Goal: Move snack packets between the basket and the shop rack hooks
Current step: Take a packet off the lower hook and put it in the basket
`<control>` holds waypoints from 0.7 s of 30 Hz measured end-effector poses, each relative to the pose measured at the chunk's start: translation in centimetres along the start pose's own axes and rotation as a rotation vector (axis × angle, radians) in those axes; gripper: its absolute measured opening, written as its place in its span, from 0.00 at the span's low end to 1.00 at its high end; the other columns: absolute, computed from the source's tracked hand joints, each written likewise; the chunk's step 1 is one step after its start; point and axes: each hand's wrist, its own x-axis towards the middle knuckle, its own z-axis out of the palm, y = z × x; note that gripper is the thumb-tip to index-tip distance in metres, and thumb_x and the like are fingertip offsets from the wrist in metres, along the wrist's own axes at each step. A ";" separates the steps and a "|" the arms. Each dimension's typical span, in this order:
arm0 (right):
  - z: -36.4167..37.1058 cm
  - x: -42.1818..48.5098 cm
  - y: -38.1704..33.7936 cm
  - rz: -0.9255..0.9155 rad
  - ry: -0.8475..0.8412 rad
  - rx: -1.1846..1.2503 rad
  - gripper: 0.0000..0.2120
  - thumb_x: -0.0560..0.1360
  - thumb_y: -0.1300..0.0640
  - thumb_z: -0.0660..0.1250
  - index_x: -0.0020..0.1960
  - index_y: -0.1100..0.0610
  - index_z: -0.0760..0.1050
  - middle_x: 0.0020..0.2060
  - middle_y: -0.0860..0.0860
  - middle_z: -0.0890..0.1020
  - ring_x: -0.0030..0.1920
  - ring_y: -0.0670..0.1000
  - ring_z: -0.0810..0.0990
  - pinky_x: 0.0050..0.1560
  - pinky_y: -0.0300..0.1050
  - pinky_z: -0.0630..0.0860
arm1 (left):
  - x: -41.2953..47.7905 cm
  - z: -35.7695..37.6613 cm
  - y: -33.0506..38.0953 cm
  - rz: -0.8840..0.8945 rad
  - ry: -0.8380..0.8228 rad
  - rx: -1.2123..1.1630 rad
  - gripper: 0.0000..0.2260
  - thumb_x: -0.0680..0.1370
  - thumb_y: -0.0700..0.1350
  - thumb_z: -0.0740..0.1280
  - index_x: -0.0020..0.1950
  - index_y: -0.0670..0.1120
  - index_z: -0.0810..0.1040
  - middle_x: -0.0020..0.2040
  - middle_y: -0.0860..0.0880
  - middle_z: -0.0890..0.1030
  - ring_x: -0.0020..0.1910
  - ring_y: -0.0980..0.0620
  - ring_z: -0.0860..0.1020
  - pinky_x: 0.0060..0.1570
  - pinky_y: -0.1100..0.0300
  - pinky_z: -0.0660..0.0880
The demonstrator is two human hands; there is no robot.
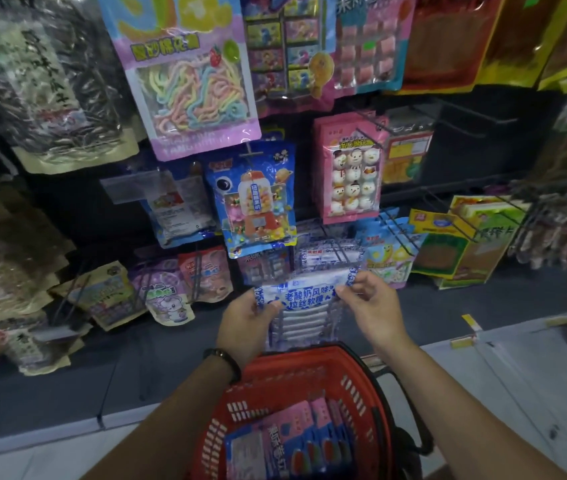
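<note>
Red basket (pixel 313 382) — white packet (pixel 306 299) with blue lettering.

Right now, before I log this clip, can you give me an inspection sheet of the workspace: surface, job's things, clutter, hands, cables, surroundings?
Surface: pale tiled floor beside a dark ledge at the rack's foot.
Job's things: white-and-blue packet held up in front of a wire hook that carries similar packets; red basket below, holding pink and blue packets.
Clutter: nothing seen.
Hands: left hand and right hand each pinch an upper corner of the white-and-blue packet.
Cables: nothing seen.
Surroundings: rack hung with a pink snowman packet, a blue gumball packet and many others.
</note>
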 end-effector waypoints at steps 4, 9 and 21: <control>-1.0 2.1 1.7 0.016 0.034 0.075 0.17 0.79 0.61 0.75 0.44 0.39 0.79 0.38 0.46 0.83 0.45 0.62 0.85 0.53 0.63 0.82 | 3.1 3.6 -0.7 0.054 -0.038 -0.078 0.03 0.83 0.42 0.70 0.53 0.50 0.82 0.39 0.54 0.81 0.39 0.60 0.78 0.48 0.53 0.77; -2.1 4.7 4.6 0.075 0.076 0.250 0.07 0.84 0.56 0.69 0.47 0.52 0.77 0.36 0.42 0.80 0.45 0.56 0.81 0.52 0.58 0.80 | 6.3 8.1 -1.7 0.073 -0.115 -0.130 0.06 0.83 0.47 0.71 0.59 0.56 0.81 0.42 0.60 0.83 0.43 0.56 0.82 0.46 0.59 0.80; -4.1 9.9 10.8 0.336 -0.004 0.127 0.39 0.77 0.41 0.72 0.84 0.46 0.61 0.79 0.51 0.71 0.76 0.56 0.74 0.73 0.61 0.74 | 11.9 17.2 -5.1 -0.360 -0.047 -0.435 0.10 0.85 0.47 0.68 0.53 0.41 0.83 0.29 0.47 0.81 0.35 0.42 0.79 0.46 0.42 0.84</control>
